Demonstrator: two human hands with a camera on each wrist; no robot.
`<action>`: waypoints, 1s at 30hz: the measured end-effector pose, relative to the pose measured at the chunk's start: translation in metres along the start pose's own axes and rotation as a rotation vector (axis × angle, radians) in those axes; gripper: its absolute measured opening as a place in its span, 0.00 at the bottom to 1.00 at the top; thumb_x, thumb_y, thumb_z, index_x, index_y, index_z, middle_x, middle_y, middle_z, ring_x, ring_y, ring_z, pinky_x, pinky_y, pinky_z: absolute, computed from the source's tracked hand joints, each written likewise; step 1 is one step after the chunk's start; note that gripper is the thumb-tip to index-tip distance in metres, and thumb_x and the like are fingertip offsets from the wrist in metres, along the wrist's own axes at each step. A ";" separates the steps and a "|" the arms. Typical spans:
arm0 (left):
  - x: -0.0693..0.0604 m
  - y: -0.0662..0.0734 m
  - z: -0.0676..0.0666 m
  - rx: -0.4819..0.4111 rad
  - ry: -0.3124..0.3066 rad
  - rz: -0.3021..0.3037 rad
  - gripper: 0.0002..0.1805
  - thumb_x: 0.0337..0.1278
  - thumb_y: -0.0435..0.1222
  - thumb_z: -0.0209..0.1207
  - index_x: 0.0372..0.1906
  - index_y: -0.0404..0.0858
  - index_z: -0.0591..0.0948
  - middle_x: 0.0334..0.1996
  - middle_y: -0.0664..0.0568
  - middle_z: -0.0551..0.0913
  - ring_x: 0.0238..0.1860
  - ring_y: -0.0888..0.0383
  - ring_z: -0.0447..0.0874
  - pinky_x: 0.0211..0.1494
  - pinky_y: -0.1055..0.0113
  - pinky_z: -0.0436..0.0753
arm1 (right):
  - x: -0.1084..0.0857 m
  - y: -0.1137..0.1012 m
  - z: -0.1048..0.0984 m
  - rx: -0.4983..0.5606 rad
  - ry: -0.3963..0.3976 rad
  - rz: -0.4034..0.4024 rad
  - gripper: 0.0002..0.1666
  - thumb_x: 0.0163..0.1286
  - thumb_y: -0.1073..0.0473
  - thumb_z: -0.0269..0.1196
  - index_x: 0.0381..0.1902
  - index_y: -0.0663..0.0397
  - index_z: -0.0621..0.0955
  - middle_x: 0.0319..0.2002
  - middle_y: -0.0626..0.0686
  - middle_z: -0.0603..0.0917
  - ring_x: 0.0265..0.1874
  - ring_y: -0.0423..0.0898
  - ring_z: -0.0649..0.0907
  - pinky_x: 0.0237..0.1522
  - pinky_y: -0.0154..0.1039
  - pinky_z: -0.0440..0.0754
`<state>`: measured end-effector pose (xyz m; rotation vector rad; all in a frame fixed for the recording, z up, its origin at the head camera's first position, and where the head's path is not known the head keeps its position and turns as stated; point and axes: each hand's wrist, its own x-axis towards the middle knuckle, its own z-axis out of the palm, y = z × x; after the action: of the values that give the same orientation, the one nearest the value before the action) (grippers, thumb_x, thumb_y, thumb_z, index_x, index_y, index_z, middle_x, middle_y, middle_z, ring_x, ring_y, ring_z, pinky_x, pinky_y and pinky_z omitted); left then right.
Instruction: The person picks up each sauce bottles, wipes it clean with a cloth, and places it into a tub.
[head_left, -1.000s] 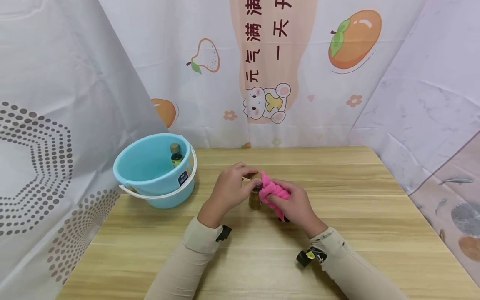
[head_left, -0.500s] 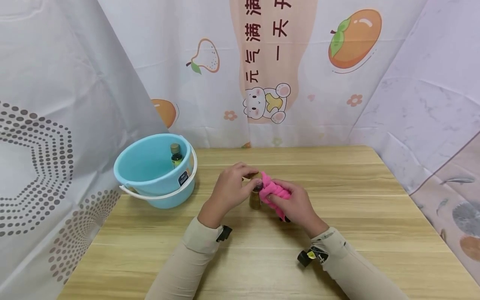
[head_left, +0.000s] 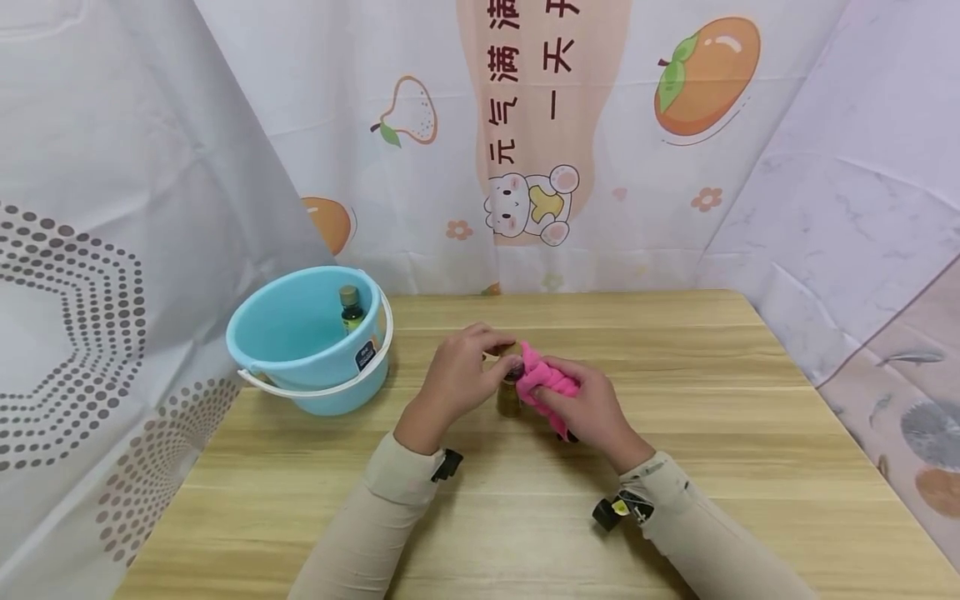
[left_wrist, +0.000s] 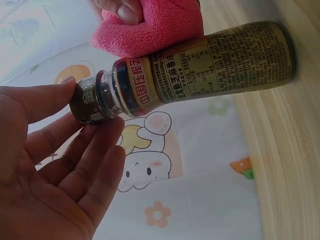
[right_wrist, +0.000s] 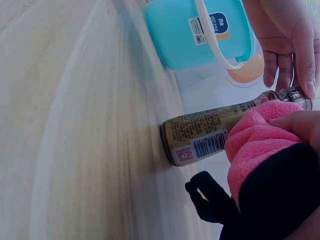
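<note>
A sesame oil bottle (head_left: 508, 406) with a gold printed label stands upright near the middle of the table. My left hand (head_left: 461, 373) pinches its dark cap (left_wrist: 86, 102) between thumb and fingers; the other fingers spread loosely below in the left wrist view. A pink towel (head_left: 542, 380) is bunched in my right hand (head_left: 592, 410) and pressed against the bottle's upper side. The right wrist view shows a black part with a loop (right_wrist: 207, 197) beside the towel. Part of the label is hidden under the towel.
A light blue bucket (head_left: 330, 380) with a white handle stands on the left of the wooden table (head_left: 675, 367). Inside it is another capped bottle (head_left: 351, 307). A printed curtain (head_left: 420, 200) hangs behind the table, and more fabric hangs on both sides.
Hardly anything differs: both hands, the bottle and the towel keep their places. The head view has shifted very slightly.
</note>
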<state>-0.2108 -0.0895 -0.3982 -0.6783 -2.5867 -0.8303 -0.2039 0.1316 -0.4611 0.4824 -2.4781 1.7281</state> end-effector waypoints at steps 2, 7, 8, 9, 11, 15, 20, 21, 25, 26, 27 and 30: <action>0.000 0.000 0.000 0.000 -0.006 -0.003 0.15 0.65 0.46 0.69 0.52 0.44 0.89 0.44 0.55 0.87 0.46 0.60 0.88 0.46 0.65 0.87 | 0.000 0.000 -0.001 0.006 -0.010 0.012 0.20 0.64 0.55 0.76 0.55 0.42 0.88 0.35 0.53 0.88 0.24 0.47 0.84 0.23 0.40 0.85; 0.000 0.001 0.000 0.000 -0.004 0.008 0.16 0.66 0.46 0.69 0.53 0.44 0.89 0.44 0.55 0.87 0.46 0.60 0.88 0.45 0.65 0.86 | 0.000 0.001 -0.003 0.020 -0.023 0.048 0.21 0.65 0.55 0.75 0.56 0.43 0.87 0.34 0.55 0.87 0.21 0.47 0.83 0.22 0.40 0.85; 0.001 0.001 0.000 0.000 -0.002 0.012 0.16 0.66 0.46 0.69 0.53 0.44 0.89 0.44 0.55 0.87 0.46 0.60 0.88 0.45 0.65 0.86 | 0.000 0.001 -0.003 0.021 -0.021 0.053 0.21 0.65 0.56 0.75 0.57 0.43 0.87 0.34 0.55 0.87 0.21 0.47 0.83 0.21 0.40 0.85; 0.001 0.001 0.000 0.001 -0.001 0.014 0.16 0.66 0.46 0.69 0.53 0.44 0.89 0.44 0.55 0.87 0.46 0.60 0.88 0.46 0.65 0.86 | 0.000 0.001 -0.003 0.019 -0.018 0.055 0.22 0.65 0.56 0.75 0.57 0.43 0.87 0.35 0.56 0.87 0.20 0.47 0.83 0.21 0.40 0.84; 0.002 0.001 0.000 0.003 -0.001 0.014 0.16 0.66 0.46 0.69 0.52 0.44 0.89 0.44 0.55 0.87 0.46 0.60 0.88 0.45 0.65 0.86 | 0.001 0.001 -0.003 0.023 -0.016 0.054 0.23 0.65 0.57 0.75 0.58 0.45 0.86 0.36 0.56 0.88 0.21 0.46 0.83 0.21 0.40 0.84; 0.002 0.000 0.001 0.003 -0.004 0.004 0.15 0.66 0.46 0.69 0.52 0.44 0.89 0.45 0.56 0.87 0.46 0.61 0.87 0.45 0.65 0.86 | 0.001 0.001 -0.002 0.036 -0.017 0.044 0.23 0.66 0.58 0.75 0.59 0.48 0.86 0.37 0.57 0.88 0.21 0.48 0.84 0.20 0.40 0.84; 0.002 0.000 0.001 0.010 0.002 0.009 0.15 0.66 0.46 0.69 0.52 0.44 0.89 0.44 0.56 0.87 0.46 0.60 0.87 0.45 0.65 0.86 | 0.001 0.001 -0.002 0.022 -0.011 0.032 0.22 0.65 0.58 0.75 0.57 0.44 0.87 0.36 0.56 0.88 0.22 0.47 0.84 0.21 0.39 0.85; 0.002 0.000 0.001 0.013 0.003 0.010 0.15 0.66 0.46 0.69 0.52 0.44 0.89 0.43 0.56 0.87 0.46 0.60 0.87 0.45 0.65 0.86 | 0.001 0.001 -0.002 0.020 -0.011 0.029 0.21 0.65 0.58 0.75 0.56 0.43 0.87 0.36 0.55 0.88 0.22 0.47 0.83 0.21 0.39 0.85; 0.002 0.000 0.001 0.019 0.008 0.015 0.15 0.65 0.45 0.70 0.52 0.44 0.90 0.43 0.55 0.87 0.45 0.60 0.87 0.44 0.65 0.86 | 0.001 0.000 -0.002 0.031 -0.025 0.014 0.20 0.65 0.57 0.75 0.55 0.42 0.88 0.34 0.56 0.87 0.21 0.48 0.83 0.20 0.41 0.84; 0.002 0.000 0.001 0.017 0.009 0.017 0.15 0.65 0.45 0.70 0.52 0.44 0.90 0.43 0.55 0.87 0.45 0.60 0.87 0.44 0.65 0.86 | 0.000 0.000 -0.002 0.031 -0.026 0.012 0.20 0.65 0.57 0.75 0.55 0.42 0.88 0.34 0.55 0.87 0.21 0.48 0.83 0.21 0.41 0.84; 0.001 0.000 0.002 0.016 0.011 0.019 0.15 0.65 0.45 0.70 0.52 0.44 0.90 0.43 0.55 0.87 0.45 0.60 0.87 0.43 0.65 0.86 | 0.000 0.000 -0.002 0.031 -0.027 0.009 0.20 0.65 0.57 0.75 0.55 0.42 0.88 0.34 0.55 0.87 0.21 0.48 0.83 0.21 0.41 0.84; 0.001 0.000 0.002 0.011 0.012 0.021 0.15 0.65 0.45 0.70 0.52 0.44 0.90 0.43 0.55 0.87 0.45 0.60 0.87 0.44 0.65 0.86 | 0.000 0.001 -0.002 0.028 -0.027 0.004 0.20 0.65 0.57 0.75 0.55 0.42 0.88 0.34 0.54 0.87 0.22 0.47 0.84 0.22 0.40 0.85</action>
<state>-0.2120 -0.0880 -0.3993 -0.6935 -2.5673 -0.8103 -0.2047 0.1341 -0.4613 0.5065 -2.4781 1.7720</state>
